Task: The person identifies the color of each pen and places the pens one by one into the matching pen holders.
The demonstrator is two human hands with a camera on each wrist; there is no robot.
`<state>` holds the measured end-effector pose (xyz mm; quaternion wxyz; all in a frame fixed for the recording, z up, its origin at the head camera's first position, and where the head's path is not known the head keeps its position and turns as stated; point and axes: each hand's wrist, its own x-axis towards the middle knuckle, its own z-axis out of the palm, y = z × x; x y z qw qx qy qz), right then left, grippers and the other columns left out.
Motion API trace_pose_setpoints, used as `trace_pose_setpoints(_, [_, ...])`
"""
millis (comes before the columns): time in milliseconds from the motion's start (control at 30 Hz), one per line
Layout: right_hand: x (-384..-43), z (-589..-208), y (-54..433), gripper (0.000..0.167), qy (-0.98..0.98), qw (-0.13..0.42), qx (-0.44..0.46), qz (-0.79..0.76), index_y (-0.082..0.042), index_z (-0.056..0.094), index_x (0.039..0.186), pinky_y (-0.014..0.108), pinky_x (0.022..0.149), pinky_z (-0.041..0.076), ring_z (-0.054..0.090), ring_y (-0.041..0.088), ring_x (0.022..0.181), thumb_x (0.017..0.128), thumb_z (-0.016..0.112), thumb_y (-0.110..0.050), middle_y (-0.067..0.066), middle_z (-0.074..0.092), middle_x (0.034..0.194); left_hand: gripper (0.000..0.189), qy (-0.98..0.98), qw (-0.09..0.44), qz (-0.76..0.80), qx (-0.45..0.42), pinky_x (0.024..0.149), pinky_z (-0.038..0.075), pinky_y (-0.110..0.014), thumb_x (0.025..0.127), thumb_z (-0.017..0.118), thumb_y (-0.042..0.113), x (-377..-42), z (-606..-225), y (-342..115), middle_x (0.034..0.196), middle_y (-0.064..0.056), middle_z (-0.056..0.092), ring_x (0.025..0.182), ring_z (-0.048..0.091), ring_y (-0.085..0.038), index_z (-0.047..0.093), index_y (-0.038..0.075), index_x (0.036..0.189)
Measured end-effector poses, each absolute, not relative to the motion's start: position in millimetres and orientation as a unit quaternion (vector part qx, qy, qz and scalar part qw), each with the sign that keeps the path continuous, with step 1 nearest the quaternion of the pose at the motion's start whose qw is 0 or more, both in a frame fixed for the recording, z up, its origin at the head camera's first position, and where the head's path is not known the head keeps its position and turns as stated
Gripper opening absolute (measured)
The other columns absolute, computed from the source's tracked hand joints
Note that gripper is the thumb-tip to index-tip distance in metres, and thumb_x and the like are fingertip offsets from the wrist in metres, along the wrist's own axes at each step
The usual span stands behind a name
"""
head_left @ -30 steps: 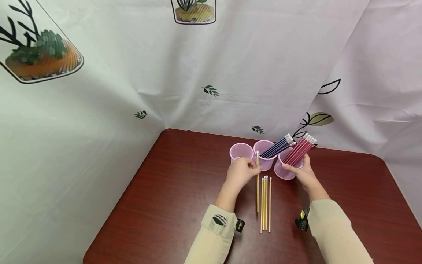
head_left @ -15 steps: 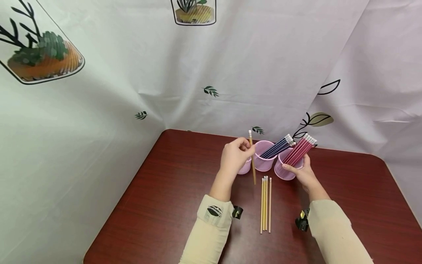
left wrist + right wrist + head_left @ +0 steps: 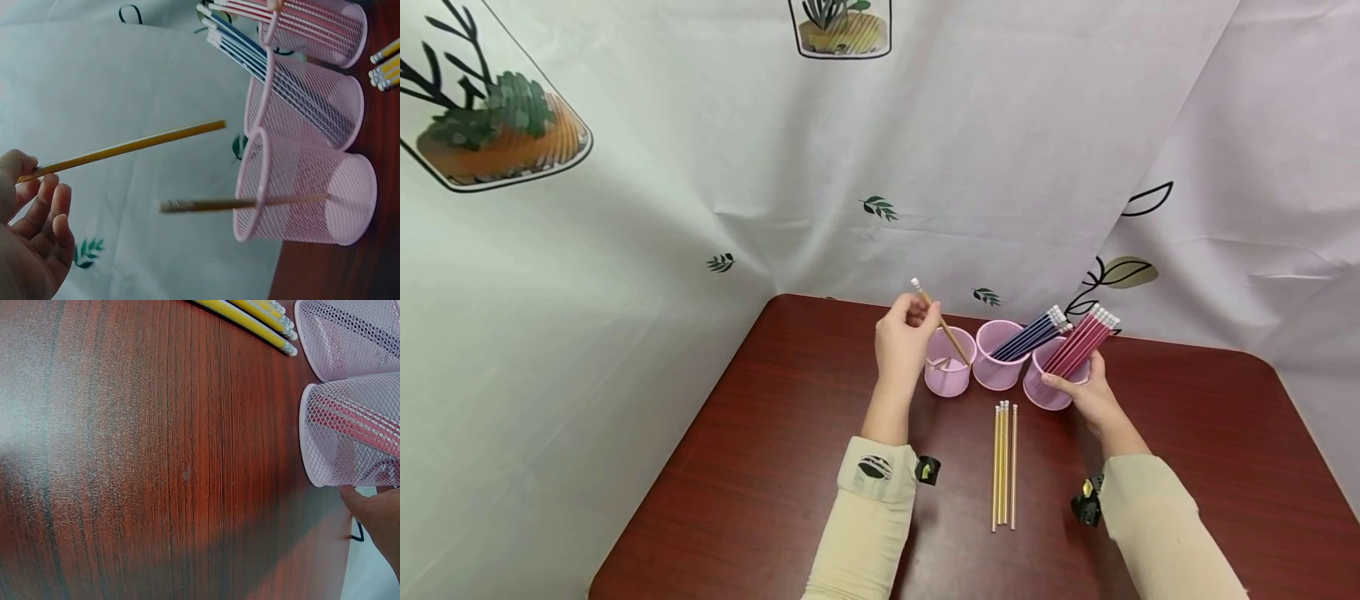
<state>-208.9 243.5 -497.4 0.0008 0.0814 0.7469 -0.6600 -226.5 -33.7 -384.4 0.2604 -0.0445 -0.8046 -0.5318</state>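
Observation:
My left hand [image 3: 901, 340] pinches a yellow pencil [image 3: 137, 145] near its eraser end. The pencil slants, its other end pointing toward the left pink mesh cup [image 3: 947, 382]; in the left wrist view that end is apart from the rim. Another pencil [image 3: 206, 205] leans inside this cup. My right hand [image 3: 1093, 396] grips the right pink mesh cup [image 3: 1047, 392], which holds several red pencils [image 3: 1084, 340]. Between them, a middle pink mesh cup [image 3: 997, 377] contains several dark blue pencils [image 3: 1033, 333]. Most right fingers are hidden behind the cup.
Several yellow pencils [image 3: 1004, 467] lie side by side on the dark red wooden table [image 3: 760, 467], in front of the cups. A white patterned cloth [image 3: 880, 150] hangs behind the table and along its left side.
My left hand has lifted the yellow pencil off the table and carried it up and left, tilting it over the left cup. The right hand stays on its cup.

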Motion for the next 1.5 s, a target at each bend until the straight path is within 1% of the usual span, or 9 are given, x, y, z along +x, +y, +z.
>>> trace_pose_setpoints(100, [-209, -499, 244, 0.100, 0.747, 0.003, 0.083, -0.660, -0.015, -0.002, 0.146, 0.045, 0.109, 0.014, 0.018, 0.034, 0.130, 0.080, 0.073, -0.021, 0.023, 0.016, 0.144, 0.014, -0.811, 0.268, -0.520, -0.022, 0.059, 0.048, -0.025, 0.082, 0.068, 0.022, -229, -390, -39, 0.071, 0.001, 0.064, 0.064, 0.059, -0.009, 0.061, 0.009, 0.083])
trace_pose_setpoints(233, [-210, -501, 244, 0.099, 0.752, 0.000, 0.084, -0.654, -0.016, -0.001, 0.145, 0.044, 0.108, 0.016, 0.019, 0.032, 0.129, 0.080, 0.073, -0.024, 0.022, 0.018, 0.143, 0.015, -0.834, 0.244, -0.494, 0.007, 0.059, 0.047, -0.030, 0.082, 0.067, 0.024, -231, -402, -45, 0.071, 0.002, 0.064, 0.065, 0.060, -0.010, 0.059, 0.011, 0.084])
trace_pose_setpoints(467, [-210, -498, 244, 0.097, 0.747, 0.007, 0.083, -0.660, -0.014, -0.006, 0.146, 0.047, 0.108, 0.013, 0.017, 0.035, 0.131, 0.083, 0.068, -0.011, 0.024, 0.015, 0.145, 0.011, -0.868, 0.193, -0.455, 0.041, 0.057, 0.045, -0.035, 0.080, 0.068, 0.023, -233, -433, -45, 0.068, 0.006, 0.064, 0.062, 0.059, -0.011, 0.062, 0.017, 0.085])
trace_pose_setpoints(733, [-211, -498, 245, 0.095, 0.747, 0.006, 0.087, -0.659, -0.014, -0.004, 0.146, 0.047, 0.108, 0.015, 0.018, 0.034, 0.131, 0.083, 0.067, -0.007, 0.022, 0.017, 0.145, 0.011, -0.888, 0.166, -0.427, 0.031, 0.062, 0.047, -0.037, 0.078, 0.070, 0.016, -233, -458, -45, 0.075, 0.007, 0.067, 0.069, 0.063, -0.015, 0.067, 0.018, 0.088])
trace_pose_setpoints(933, [-209, -496, 244, 0.096, 0.749, 0.009, 0.086, -0.657, -0.014, -0.005, 0.146, 0.047, 0.108, 0.013, 0.016, 0.035, 0.132, 0.083, 0.068, -0.010, 0.023, 0.015, 0.146, 0.016, -0.895, 0.152, -0.419, 0.007, 0.064, 0.048, -0.037, 0.080, 0.070, 0.017, -233, -470, -45, 0.085, 0.004, 0.070, 0.076, 0.064, -0.019, 0.071, 0.017, 0.096])
trace_pose_setpoints(1100, [-208, -494, 243, 0.097, 0.751, 0.008, 0.085, -0.655, -0.013, -0.005, 0.146, 0.048, 0.108, 0.013, 0.017, 0.035, 0.131, 0.083, 0.069, -0.014, 0.023, 0.014, 0.145, 0.017, -0.891, 0.139, -0.432, -0.017, 0.064, 0.048, -0.033, 0.081, 0.070, 0.016, -233, -474, -46, 0.094, 0.002, 0.070, 0.077, 0.063, -0.017, 0.072, 0.015, 0.098])
trace_pose_setpoints(1233, [-208, -494, 243, 0.098, 0.751, 0.008, 0.086, -0.654, -0.012, -0.005, 0.146, 0.048, 0.109, 0.013, 0.016, 0.035, 0.131, 0.083, 0.070, -0.015, 0.023, 0.014, 0.145, 0.018, -0.887, 0.130, -0.442, -0.027, 0.061, 0.045, -0.029, 0.081, 0.070, 0.014, -233, -476, -47, 0.094, 0.001, 0.070, 0.072, 0.059, -0.014, 0.072, 0.015, 0.099])
trace_pose_setpoints(1400, [-208, -494, 243, 0.098, 0.750, 0.011, 0.089, -0.655, -0.014, -0.005, 0.146, 0.047, 0.109, 0.012, 0.015, 0.034, 0.132, 0.083, 0.069, -0.014, 0.022, 0.014, 0.146, 0.018, -0.886, 0.123, -0.446, -0.027, 0.064, 0.046, -0.029, 0.081, 0.070, 0.014, -233, -479, -48, 0.093, 0.001, 0.070, 0.076, 0.060, -0.012, 0.072, 0.016, 0.099])
trace_pose_setpoints(1500, [-209, -494, 243, 0.097, 0.749, 0.012, 0.089, -0.657, -0.015, -0.006, 0.146, 0.047, 0.109, 0.012, 0.014, 0.034, 0.133, 0.083, 0.069, -0.013, 0.022, 0.013, 0.146, 0.018, -0.884, 0.122, -0.450, -0.030, 0.064, 0.046, -0.028, 0.082, 0.070, 0.014, -233, -481, -48, 0.091, 0.000, 0.069, 0.073, 0.060, -0.012, 0.072, 0.016, 0.099])
